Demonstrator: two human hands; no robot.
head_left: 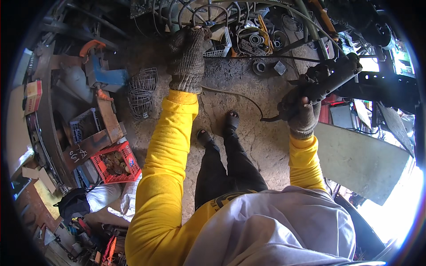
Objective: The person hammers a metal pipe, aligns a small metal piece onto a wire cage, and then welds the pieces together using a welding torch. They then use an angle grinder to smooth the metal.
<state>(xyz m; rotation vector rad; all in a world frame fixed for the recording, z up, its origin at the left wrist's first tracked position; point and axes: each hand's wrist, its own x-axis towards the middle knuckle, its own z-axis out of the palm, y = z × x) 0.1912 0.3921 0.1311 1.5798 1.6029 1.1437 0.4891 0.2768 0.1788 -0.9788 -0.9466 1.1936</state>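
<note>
My left hand (188,57), in a dirty knitted glove, reaches forward with its fingers curled at a row of bent metal rods (226,13). It seems closed on one of these rods; the far side of the grip is hidden. On the right, my right hand (305,117), gloved too, is closed round a dark metal tool (333,82) with a thick cylindrical body. A narrow dark piece sticks out to the left from this tool. Its exact kind cannot be told. A thin hose or cable (235,92) curves across between my hands.
A wire basket (142,93) sits on the floor at left, near a blue-and-orange clamp-like piece (104,73). A red crate (106,173) holds metal parts. Ahead lie a white crate (222,46) and ring-shaped parts (259,67). A grey panel (355,155) is at right.
</note>
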